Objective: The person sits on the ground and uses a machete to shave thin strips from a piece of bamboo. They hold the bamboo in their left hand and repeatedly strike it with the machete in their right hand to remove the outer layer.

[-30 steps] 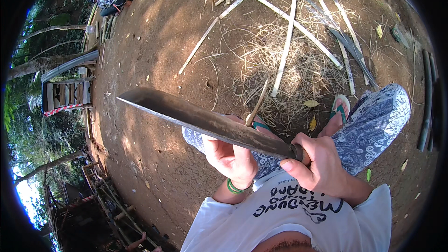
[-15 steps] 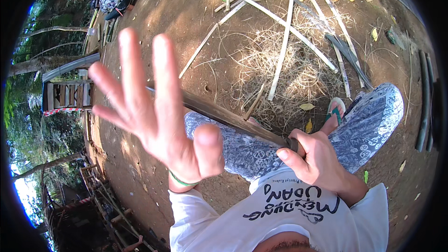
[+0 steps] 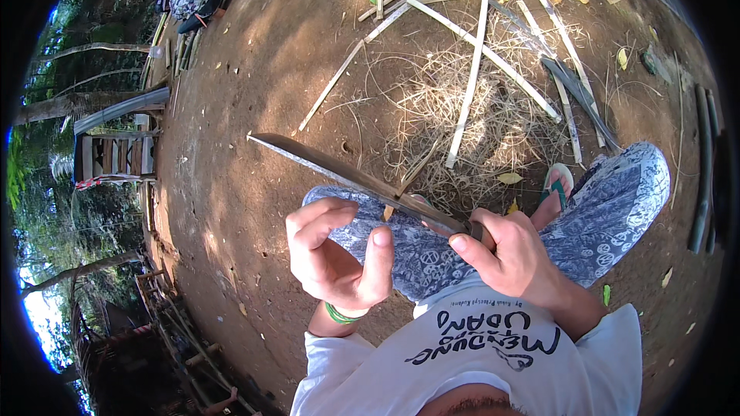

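My right hand point(image 3: 509, 254) is closed around the handle of a machete point(image 3: 339, 173). Its long dark blade slants up and left across my lap, the tip out over the bare soil. Below the blade, my left hand point(image 3: 335, 254) is held up with its fingers loosely curled and the thumb apart; nothing shows in it. A thin wooden stick point(image 3: 420, 168) passes behind the blade, with a short end showing beneath it against my patterned trousers point(image 3: 432, 262).
Pale split strips point(image 3: 472, 69) lie crossed over a heap of thin shavings point(image 3: 439, 115) in front. A sandalled foot point(image 3: 553, 185) stands beside the heap. Dark poles point(image 3: 703, 169) lie at the right. A bag-like bundle point(image 3: 189, 1) and a small wooden structure point(image 3: 116, 156) are at the left.
My left hand has come down and to the right, from spread fingers to curled ones, uncovering the blade's tip. My right hand keeps its grip on the machete, whose blade has tilted slightly.
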Available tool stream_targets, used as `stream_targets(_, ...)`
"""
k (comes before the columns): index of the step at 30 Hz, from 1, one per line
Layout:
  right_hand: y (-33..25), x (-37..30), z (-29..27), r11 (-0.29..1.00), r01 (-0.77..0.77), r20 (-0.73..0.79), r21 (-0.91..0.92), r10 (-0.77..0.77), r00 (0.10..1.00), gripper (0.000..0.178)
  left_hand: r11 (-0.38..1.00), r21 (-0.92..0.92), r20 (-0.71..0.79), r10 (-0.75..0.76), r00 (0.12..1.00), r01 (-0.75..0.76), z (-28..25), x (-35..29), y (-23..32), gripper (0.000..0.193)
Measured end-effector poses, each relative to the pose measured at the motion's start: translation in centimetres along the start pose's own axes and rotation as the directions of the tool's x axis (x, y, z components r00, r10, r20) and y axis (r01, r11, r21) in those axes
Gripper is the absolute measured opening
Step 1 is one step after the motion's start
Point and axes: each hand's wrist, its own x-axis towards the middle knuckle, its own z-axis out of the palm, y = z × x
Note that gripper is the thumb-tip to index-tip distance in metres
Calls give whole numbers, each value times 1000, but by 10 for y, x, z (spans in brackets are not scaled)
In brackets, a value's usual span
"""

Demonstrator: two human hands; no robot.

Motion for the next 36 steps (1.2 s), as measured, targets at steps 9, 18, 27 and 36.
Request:
stream_targets(9,9,16,8,1000,0,70,15,-1,998,52,992,80,-12,-99,995,99,17,-29,-18,16)
stream_targets(18,23,21,22,999,-20,63,-48,23,998,54,994,106,-84,-25,996,34,14,-34,-28,11)
stream_targets(27,96,38,32,968,-165,-89,-190,150,985,55,994,71,-103,-70,992,77,22,-37,-18,11)
stream_targets(36,171,56,52,980,-160,-151,-121,141,978,55,991,22,-168,-129,977,135,15,-43,-22,17)
